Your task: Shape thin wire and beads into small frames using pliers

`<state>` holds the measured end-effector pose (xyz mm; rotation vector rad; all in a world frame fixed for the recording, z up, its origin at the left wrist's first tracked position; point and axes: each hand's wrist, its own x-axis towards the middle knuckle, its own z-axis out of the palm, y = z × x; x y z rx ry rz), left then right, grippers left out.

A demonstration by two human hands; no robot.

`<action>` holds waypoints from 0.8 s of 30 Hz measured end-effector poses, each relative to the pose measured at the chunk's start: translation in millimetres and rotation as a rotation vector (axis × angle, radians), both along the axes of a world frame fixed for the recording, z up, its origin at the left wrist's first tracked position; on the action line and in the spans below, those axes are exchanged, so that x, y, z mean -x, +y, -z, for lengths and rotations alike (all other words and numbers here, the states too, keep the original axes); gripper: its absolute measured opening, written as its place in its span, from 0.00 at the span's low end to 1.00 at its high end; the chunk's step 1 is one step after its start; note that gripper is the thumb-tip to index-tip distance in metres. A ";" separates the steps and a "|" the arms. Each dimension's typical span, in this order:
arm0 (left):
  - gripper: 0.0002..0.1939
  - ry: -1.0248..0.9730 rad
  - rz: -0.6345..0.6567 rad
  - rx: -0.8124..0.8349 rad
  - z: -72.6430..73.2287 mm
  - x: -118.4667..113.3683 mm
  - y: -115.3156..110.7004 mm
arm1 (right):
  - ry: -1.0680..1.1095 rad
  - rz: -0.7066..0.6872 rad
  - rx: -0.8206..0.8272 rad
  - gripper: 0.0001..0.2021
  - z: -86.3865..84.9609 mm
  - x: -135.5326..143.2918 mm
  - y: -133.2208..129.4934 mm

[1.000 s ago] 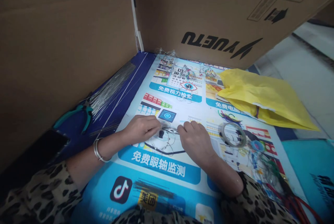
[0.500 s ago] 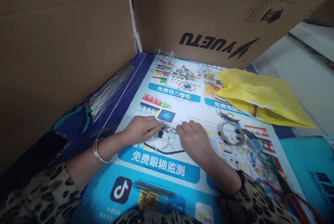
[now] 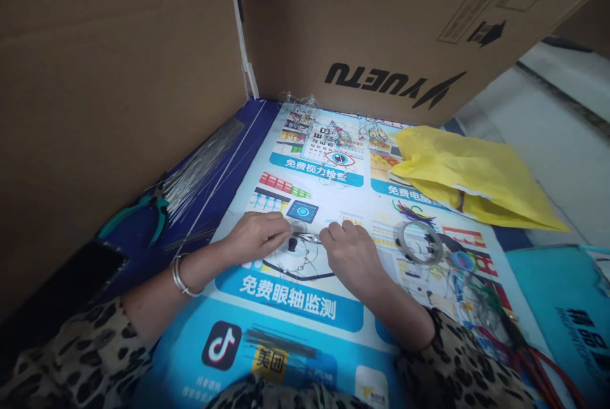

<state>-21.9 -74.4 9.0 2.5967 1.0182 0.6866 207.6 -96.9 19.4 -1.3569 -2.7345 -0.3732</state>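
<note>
My left hand (image 3: 257, 236) is closed in a pinch at the left end of a thin silvery wire piece (image 3: 306, 237). On its right end, my right hand (image 3: 347, 250) is curled closed, its fingers wrapped round that end. Fine looped wire with small beads (image 3: 301, 267) hangs or lies just below, between the two hands, over the printed poster (image 3: 350, 298). What exactly sits between the left fingertips is too small to make out.
Teal-handled pliers (image 3: 159, 218) and a bundle of thin wires (image 3: 203, 164) lie at left. A tape roll (image 3: 399, 244), tangled coloured wires (image 3: 486, 301), red-handled tool (image 3: 538, 358) and yellow bag (image 3: 476, 174) are at right. Cardboard walls (image 3: 372, 21) stand behind.
The view has shifted slightly, so things at the right appear a little further left. Both hands keep nearly the same pose and hold.
</note>
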 end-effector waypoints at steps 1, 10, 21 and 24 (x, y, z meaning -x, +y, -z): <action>0.12 0.001 0.001 0.007 0.1 0.2 -0.1 | 0.000 0.001 0.001 0.06 -0.4 0.1 0.1; 0.12 -0.034 -0.044 0.083 4.4 1.5 1.6 | 0.027 0.015 -0.037 0.05 7.4 -2.4 0.2; 0.11 -0.138 -0.145 0.129 6.2 6.1 1.2 | 0.134 0.093 0.050 0.05 14.2 -10.1 2.5; 0.11 -0.176 -0.156 0.117 7.2 6.8 1.7 | 0.140 0.092 0.063 0.06 14.3 -11.4 1.6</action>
